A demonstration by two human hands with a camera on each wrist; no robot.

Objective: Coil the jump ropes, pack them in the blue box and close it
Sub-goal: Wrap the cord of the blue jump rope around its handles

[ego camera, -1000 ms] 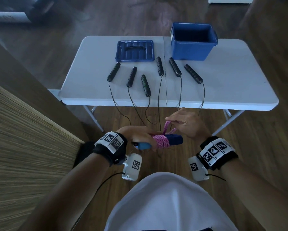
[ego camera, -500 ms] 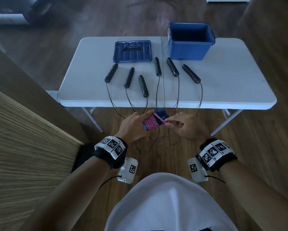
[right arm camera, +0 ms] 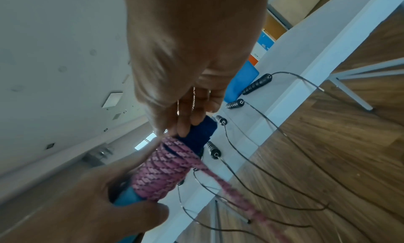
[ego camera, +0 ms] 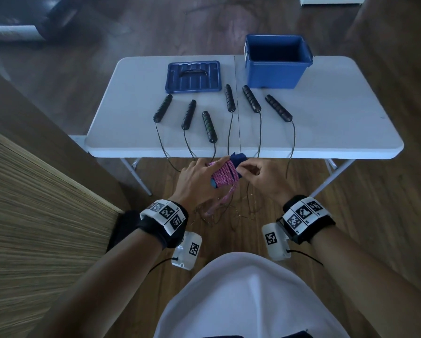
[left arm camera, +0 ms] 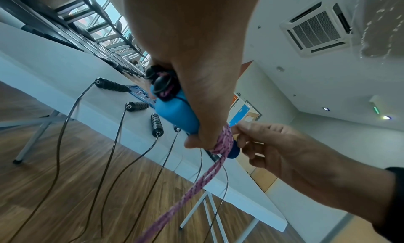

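Observation:
My left hand [ego camera: 199,181] grips the blue handles [left arm camera: 174,112] of a jump rope, held in the air in front of the table's near edge. Pink braided rope [ego camera: 224,173] is wound round the handles [right arm camera: 161,170], and a loose tail hangs down toward the floor. My right hand [ego camera: 258,176] pinches the rope at the far end of the bundle [right arm camera: 196,136]. The open blue box [ego camera: 276,62] stands at the table's back right. Its lid [ego camera: 193,76] lies flat to the left of it.
Several black-handled jump ropes [ego camera: 229,97] lie in a row on the white folding table [ego camera: 338,132]. Their thin cables hang over the near edge onto the wooden floor [ego camera: 224,215]. A wood-grain surface [ego camera: 33,228] is at my left.
The bundle and both hands rose from waist level toward the table edge. The bundle tilted upright and the loose pink tail now hangs below it.

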